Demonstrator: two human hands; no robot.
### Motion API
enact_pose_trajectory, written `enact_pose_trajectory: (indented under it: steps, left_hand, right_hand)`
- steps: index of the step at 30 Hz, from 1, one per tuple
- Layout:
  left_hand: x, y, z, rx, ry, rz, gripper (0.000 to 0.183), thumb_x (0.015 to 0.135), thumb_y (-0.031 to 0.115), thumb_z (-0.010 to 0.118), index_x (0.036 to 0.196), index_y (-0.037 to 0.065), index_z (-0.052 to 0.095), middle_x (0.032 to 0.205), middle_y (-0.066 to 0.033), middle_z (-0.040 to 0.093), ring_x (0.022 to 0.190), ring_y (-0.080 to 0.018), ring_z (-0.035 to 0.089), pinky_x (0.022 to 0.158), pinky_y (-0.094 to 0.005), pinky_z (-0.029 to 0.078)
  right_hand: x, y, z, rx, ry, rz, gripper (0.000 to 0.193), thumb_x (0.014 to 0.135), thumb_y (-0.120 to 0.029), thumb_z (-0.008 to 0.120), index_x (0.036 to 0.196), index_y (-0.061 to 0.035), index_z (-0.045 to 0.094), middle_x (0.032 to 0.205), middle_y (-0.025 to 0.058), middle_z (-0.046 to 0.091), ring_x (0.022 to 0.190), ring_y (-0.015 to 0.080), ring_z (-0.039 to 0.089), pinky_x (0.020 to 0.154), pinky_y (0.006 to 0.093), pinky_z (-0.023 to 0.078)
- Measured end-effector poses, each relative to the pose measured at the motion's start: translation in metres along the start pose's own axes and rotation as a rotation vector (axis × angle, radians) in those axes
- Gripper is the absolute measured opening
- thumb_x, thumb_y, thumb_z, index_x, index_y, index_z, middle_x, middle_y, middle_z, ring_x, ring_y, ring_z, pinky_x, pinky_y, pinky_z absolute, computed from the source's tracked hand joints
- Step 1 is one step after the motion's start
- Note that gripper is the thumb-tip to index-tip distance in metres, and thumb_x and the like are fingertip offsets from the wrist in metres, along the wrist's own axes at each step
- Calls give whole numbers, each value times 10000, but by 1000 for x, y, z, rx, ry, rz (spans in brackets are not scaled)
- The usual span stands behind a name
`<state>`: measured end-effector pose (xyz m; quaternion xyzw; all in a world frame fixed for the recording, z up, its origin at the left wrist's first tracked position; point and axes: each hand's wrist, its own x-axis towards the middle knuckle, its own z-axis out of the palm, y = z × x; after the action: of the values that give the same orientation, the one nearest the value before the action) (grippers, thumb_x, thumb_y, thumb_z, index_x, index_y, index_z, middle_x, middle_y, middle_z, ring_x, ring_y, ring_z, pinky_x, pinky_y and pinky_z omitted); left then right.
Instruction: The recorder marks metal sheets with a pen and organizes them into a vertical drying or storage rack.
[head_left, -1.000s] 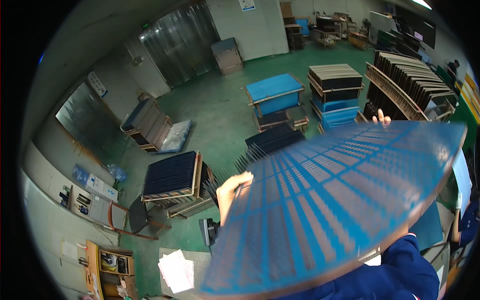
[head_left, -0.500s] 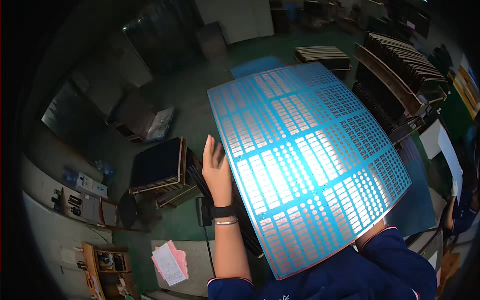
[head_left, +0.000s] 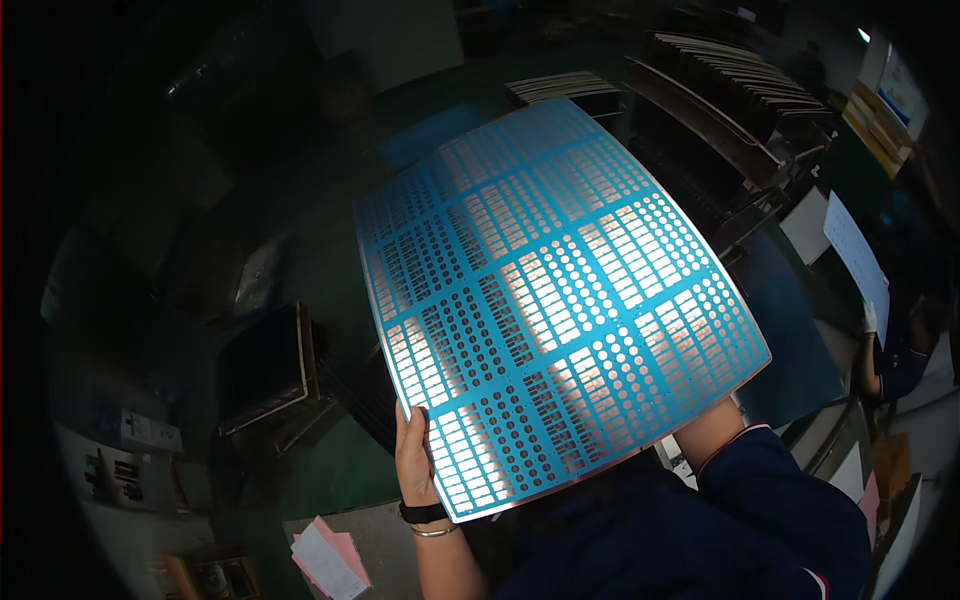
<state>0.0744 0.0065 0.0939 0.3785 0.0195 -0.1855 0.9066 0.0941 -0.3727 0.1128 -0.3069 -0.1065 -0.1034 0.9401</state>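
Note:
A large circuit board panel, blue with rows of copper-coloured rectangles and dots, is held up tilted in front of me and shines in the light. My left hand, a black band and a bangle at its wrist, grips the panel's lower left edge. My right arm goes under the lower right edge, where only part of my right hand and wrist shows. Its fingers are hidden behind the panel, which it supports from beneath.
Racks of upright panels stand at the far right, with a dark blue board below. To the left is a dark stack. Pink and white papers lie near the front. At right, another person holds a white sheet.
My left hand, earlier open beside the panel's left edge, now grips that edge lower down. The panel shows a different pattern layout and sits farther left in view.

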Motion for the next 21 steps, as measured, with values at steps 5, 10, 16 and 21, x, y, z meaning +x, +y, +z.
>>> enact_pose_trajectory:
  steps: [5,10,16,21]
  left_hand:
    - [-3,2,-4,50,25,43,342,1015,168,433,1337,58,400,1181,-104,592,994,-186,638,815,-332,565]
    - [-4,0,8,42,29,41,316,1015,179,432,1306,59,422,1151,-104,613,933,-196,660,790,-353,574]
    - [-2,0,-26,33,-23,-16,361,1028,242,377,1347,73,367,1162,-208,590,948,-367,648,765,-487,575]
    - [-11,-1,-14,81,28,124,364,1019,194,406,1350,47,367,1183,-151,584,967,-261,636,798,-400,550]
  right_hand:
    - [-11,-5,-3,27,-3,10,482,1024,-370,344,1258,30,475,1056,89,651,955,146,663,764,280,586]
    - [-19,-24,-6,29,-13,-7,489,1023,-374,342,1250,37,480,1035,91,659,923,143,676,736,268,595]
    - [-20,-25,-17,46,-37,24,499,1022,-379,340,1241,45,487,1009,94,668,886,139,692,703,253,606]
    - [-33,-43,5,-32,183,90,493,1022,-363,324,1289,30,455,923,113,684,724,152,709,597,220,603]
